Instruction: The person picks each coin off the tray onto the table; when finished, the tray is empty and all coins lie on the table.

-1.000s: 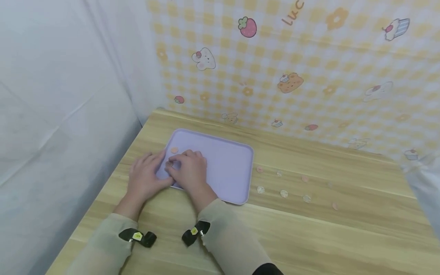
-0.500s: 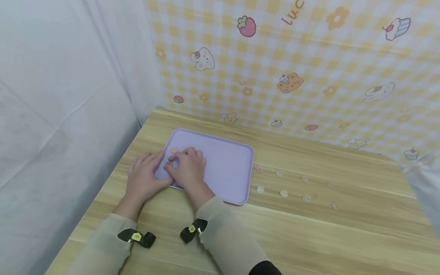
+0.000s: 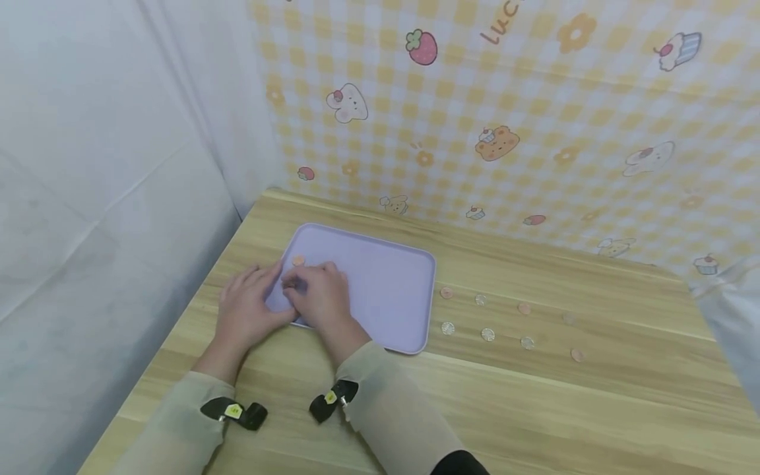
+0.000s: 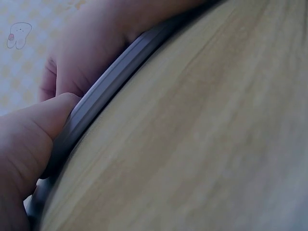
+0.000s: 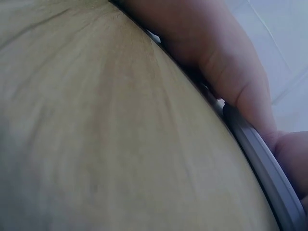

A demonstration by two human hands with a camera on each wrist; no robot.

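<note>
A pale purple tray (image 3: 386, 284) lies on the wooden table. At its near left corner my left hand (image 3: 246, 313) grips the edge, with the thumb along the front rim and the fingers at the left side. Over the tray's left part, my right hand (image 3: 323, 293) pinches a small coin (image 3: 289, 285) between thumb and index finger. Just beyond those fingertips a copper-coloured coin (image 3: 299, 260) lies flat in the tray. The left wrist view shows the left thumb (image 4: 48, 115) against the tray rim (image 4: 103, 89); the pinched coin is hidden there.
To the right of the tray, several coins lie in two loose rows on the table, among them a silver one (image 3: 448, 328) and a copper one (image 3: 446, 292). A yellow checked cloth (image 3: 451, 132) hangs behind the table, and a white sheet (image 3: 119, 198) at the left.
My right hand has shifted slightly left over the tray, still pinching the coin. The left hand stays at the tray's corner, and the loose coins have not moved.
</note>
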